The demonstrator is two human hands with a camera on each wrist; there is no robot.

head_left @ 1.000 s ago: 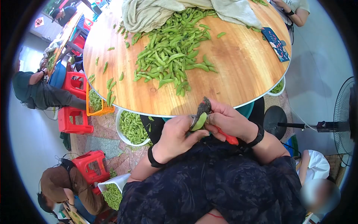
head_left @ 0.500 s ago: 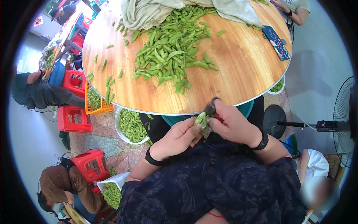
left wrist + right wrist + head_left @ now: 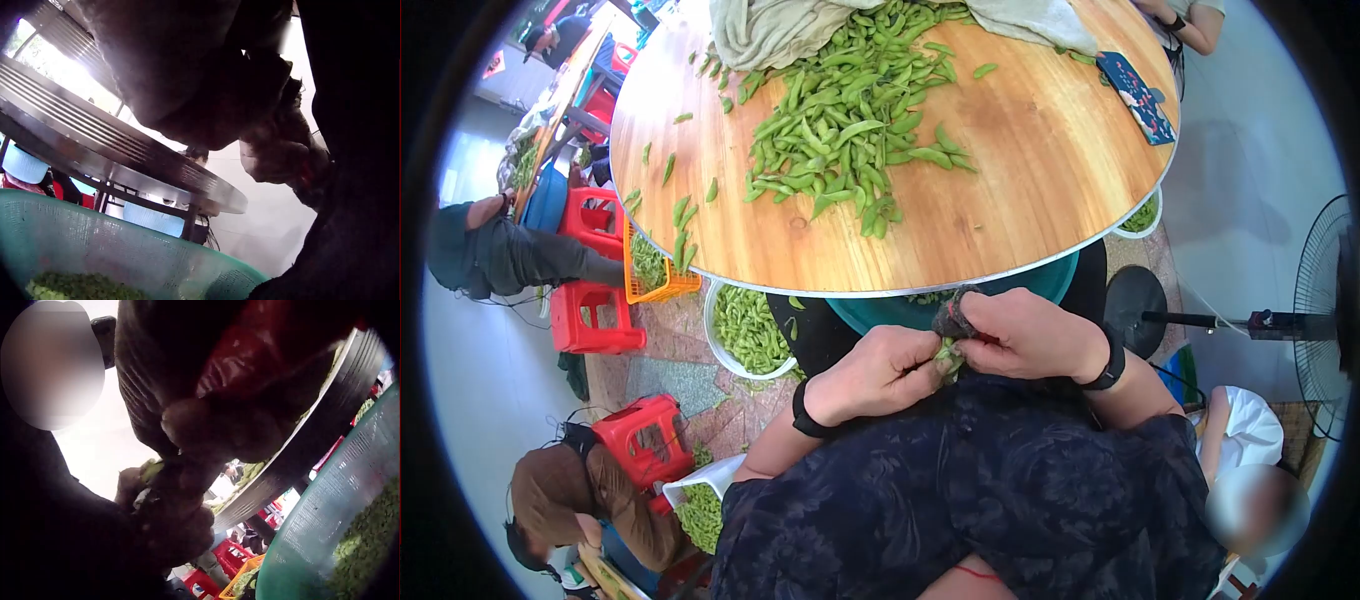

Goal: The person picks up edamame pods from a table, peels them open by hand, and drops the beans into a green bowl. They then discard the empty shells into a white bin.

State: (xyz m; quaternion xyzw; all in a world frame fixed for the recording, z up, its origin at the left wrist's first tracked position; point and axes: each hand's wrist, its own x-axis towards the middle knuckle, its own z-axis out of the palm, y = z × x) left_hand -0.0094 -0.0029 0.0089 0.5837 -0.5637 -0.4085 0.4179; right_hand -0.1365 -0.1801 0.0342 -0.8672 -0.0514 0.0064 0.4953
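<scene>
Down they've come: both hands have dropped from the bench rim toward the lap, and the pod that stood out bright and whole between them a second ago is now mostly swallowed by knuckles. That edamame pod (image 3: 947,356) sits right at the meeting point, just below the bench (image 3: 1040,170) edge and above the teal basket (image 3: 870,312). The left hand (image 3: 880,372) has its fingers curled in, pinching the pod's near end from the left. The right hand (image 3: 1025,335) closes from the right, fingers wrapped round a dark-tipped tool with a red handle (image 3: 953,314), its tip touching the pod. Both hands are equally close; the pod's long axis seems to run up and down between them, though so little shows that I can't be sure.

Hard to see more: the tool's working end is buried, and both wrist views are dark and backlit. The right wrist view catches a sliver of green pod (image 3: 153,470) at the fingertips. Farther out, a heap of pods (image 3: 840,130) covers the bench under a cloth (image 3: 770,30).
</scene>
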